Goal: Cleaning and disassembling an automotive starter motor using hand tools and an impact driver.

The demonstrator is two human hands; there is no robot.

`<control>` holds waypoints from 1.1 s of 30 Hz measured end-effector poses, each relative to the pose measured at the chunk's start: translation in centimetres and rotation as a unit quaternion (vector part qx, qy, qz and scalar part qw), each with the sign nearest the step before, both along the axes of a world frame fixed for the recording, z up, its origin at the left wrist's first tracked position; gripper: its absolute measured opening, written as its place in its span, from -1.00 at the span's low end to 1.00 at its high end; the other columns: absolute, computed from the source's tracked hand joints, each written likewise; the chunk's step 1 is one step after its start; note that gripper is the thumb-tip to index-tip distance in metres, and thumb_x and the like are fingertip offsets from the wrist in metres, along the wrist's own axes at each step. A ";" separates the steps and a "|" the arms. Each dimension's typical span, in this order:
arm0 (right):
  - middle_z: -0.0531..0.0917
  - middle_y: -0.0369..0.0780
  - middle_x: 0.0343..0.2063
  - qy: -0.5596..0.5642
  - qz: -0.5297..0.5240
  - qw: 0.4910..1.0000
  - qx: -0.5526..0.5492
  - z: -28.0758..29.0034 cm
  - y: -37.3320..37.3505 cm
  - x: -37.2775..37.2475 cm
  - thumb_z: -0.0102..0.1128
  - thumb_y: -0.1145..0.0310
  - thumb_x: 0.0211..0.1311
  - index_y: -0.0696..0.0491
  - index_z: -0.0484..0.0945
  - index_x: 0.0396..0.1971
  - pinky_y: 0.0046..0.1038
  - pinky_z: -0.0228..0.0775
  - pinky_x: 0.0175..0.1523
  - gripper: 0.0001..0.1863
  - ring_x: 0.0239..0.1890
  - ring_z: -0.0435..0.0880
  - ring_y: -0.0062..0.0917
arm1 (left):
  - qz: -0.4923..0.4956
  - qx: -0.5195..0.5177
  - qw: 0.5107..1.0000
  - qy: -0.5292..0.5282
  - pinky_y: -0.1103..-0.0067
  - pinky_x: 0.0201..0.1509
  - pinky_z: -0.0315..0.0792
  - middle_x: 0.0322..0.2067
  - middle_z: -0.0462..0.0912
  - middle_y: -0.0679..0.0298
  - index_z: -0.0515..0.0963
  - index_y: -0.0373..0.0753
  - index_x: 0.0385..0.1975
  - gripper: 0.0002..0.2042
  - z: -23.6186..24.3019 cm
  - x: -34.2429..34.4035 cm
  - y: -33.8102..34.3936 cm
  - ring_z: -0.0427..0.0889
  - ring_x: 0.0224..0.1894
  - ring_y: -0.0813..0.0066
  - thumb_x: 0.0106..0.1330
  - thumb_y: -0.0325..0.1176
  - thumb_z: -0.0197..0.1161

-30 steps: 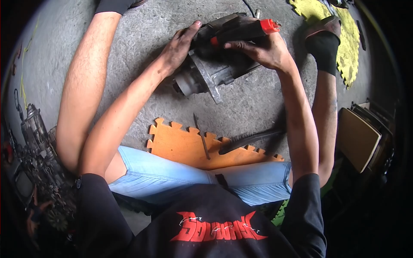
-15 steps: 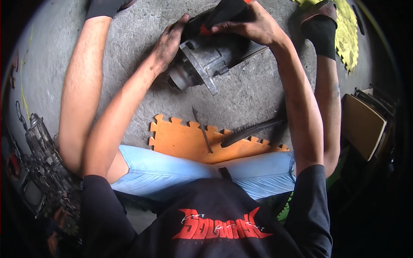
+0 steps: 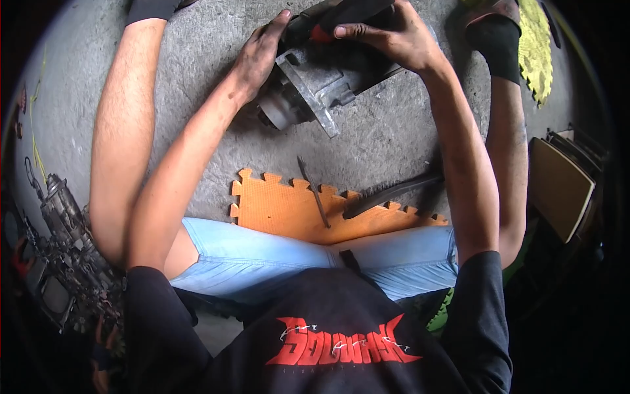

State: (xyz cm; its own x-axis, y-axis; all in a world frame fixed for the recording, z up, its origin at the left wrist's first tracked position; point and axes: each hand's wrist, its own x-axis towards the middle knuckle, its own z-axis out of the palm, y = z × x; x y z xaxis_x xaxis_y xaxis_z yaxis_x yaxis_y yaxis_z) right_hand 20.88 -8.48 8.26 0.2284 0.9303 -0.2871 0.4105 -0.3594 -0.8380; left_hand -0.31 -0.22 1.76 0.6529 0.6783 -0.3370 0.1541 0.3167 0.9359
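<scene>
A grey metal starter motor, by its look, lies tilted on the concrete, its flanged nose toward me and its dark body running away to the upper right. My left hand grips its left side, fingers curled partly out of sight. Over the body, my right hand is closed on a black cloth-like piece with a red patch, the thumb pressing along it. The upper edge cuts off the far end of both. Between my legs, a thin dark metal rod rests partly on an orange foam mat.
A dark brush-like strip lies across the mat's right part. Greasy machine parts crowd the left side. To the right stand tan boards, with a yellow foam mat farther off. My legs spread either side over the concrete floor.
My right hand has shifted slightly down and right, and the black piece now looks narrower and more bunched. The left hand keeps its hold on the motor. The whole view has moved a little.
</scene>
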 end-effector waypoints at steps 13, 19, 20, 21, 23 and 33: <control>0.66 -0.14 -0.06 -0.093 -0.059 0.994 -0.018 -0.2 -0.4 -0.9 0.57 -0.19 -0.25 0.05 0.53 0.04 -0.38 0.40 0.14 -0.14 0.01 0.61 -0.36 | 0.004 -0.020 1.000 0.003 0.50 0.33 0.23 0.17 0.47 0.11 0.37 -0.41 0.22 -0.33 0.1 0.1 -0.3 0.40 0.21 0.37 0.44 0.15 -0.05; 0.65 -0.12 -0.05 -0.046 0.000 0.998 -0.032 0.0 0.4 -0.1 0.57 -0.18 -0.23 0.05 0.54 0.03 -0.38 0.41 0.13 -0.16 0.02 0.60 -0.37 | 0.006 -0.010 1.000 -0.011 0.48 0.36 0.20 0.20 0.45 0.10 0.34 -0.41 0.24 -0.30 0.3 0.2 -0.3 0.38 0.23 0.35 0.42 0.18 -0.03; 0.65 -0.12 -0.04 -0.034 -0.011 0.999 -0.014 -0.6 0.0 0.1 0.58 -0.16 -0.24 0.05 0.53 0.04 -0.38 0.41 0.13 -0.15 0.03 0.59 -0.37 | 0.005 -0.010 1.000 -0.013 0.48 0.36 0.20 0.20 0.45 0.10 0.34 -0.41 0.24 -0.30 0.2 0.3 -0.2 0.38 0.23 0.35 0.42 0.18 -0.03; 0.65 -0.12 -0.04 -0.033 -0.010 0.999 -0.014 -0.3 0.1 0.3 0.58 -0.16 -0.24 0.05 0.53 0.04 -0.38 0.41 0.13 -0.15 0.03 0.59 -0.37 | -0.002 -0.012 1.000 -0.012 0.48 0.36 0.19 0.20 0.44 0.10 0.34 -0.41 0.25 -0.29 0.2 0.2 -0.1 0.38 0.24 0.35 0.41 0.18 -0.02; 0.67 -0.14 -0.07 0.004 0.061 0.997 -0.055 0.2 0.6 0.8 0.59 -0.13 -0.23 0.05 0.55 0.01 -0.38 0.42 0.12 -0.19 0.01 0.61 -0.37 | -0.007 -0.013 1.000 -0.010 0.48 0.37 0.18 0.21 0.43 0.10 0.33 -0.42 0.25 -0.28 0.0 0.1 -0.3 0.37 0.24 0.34 0.41 0.18 -0.01; 0.74 -0.21 -0.27 0.042 0.087 0.987 0.130 -1.7 0.1 -0.4 0.44 0.42 0.10 0.20 0.64 -0.22 -0.48 0.54 0.02 -0.73 -0.16 0.72 -0.54 | -0.005 0.003 1.000 -0.003 0.50 0.40 0.13 0.26 0.38 0.04 0.30 -0.48 0.25 -0.31 0.6 -0.2 -0.2 0.33 0.30 0.33 0.46 0.12 -0.07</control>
